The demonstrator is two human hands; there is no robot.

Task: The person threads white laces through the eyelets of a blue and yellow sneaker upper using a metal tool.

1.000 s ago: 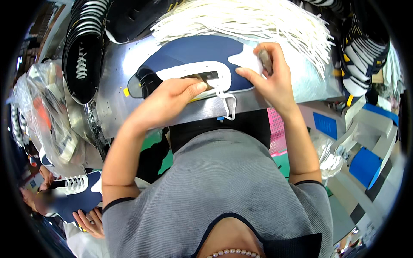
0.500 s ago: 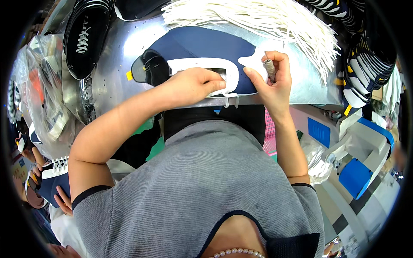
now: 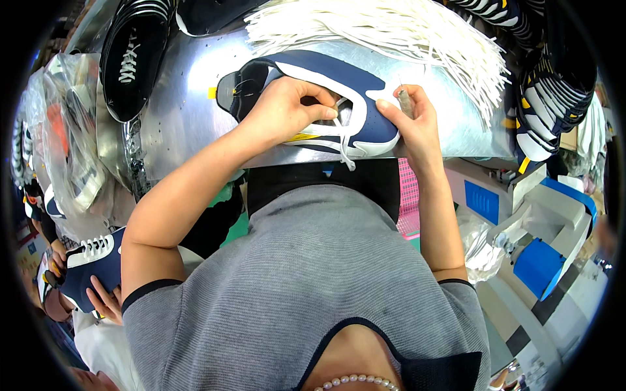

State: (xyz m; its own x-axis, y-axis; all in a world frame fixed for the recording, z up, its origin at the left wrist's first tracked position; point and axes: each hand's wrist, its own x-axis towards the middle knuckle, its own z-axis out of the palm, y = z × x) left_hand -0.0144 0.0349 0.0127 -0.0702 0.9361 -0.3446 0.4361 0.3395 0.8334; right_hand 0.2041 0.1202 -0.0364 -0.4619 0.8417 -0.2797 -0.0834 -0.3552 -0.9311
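A navy shoe upper [image 3: 321, 67] with a white-edged lace opening lies on the metal table in front of me, its dark-lined heel end to the left. My left hand [image 3: 285, 109] reaches over that opening, thumb and forefinger pinched on a white shoelace [image 3: 345, 140]. The lace's loose ends hang over the near side of the upper. At the toe end, my right hand [image 3: 418, 125] is closed round a wrapped-handled awl [image 3: 405, 102], its thin metal tip pointing away from me. The right thumb rests by the white toe trim.
A large bundle of white laces [image 3: 385, 29] lies along the far side of the metal table [image 3: 195, 85]. Black laced shoes [image 3: 134, 65] stand at far left beside a clear plastic bag [image 3: 81, 150]. Stacked uppers [image 3: 548, 111] are at right. At lower left, another person's hand [image 3: 104, 298] holds a navy shoe.
The upper has turned and tilted, showing more of its inside and near side. My left hand has lifted slightly, pulling at the lace; the right hand with the awl has shifted slightly toward me.
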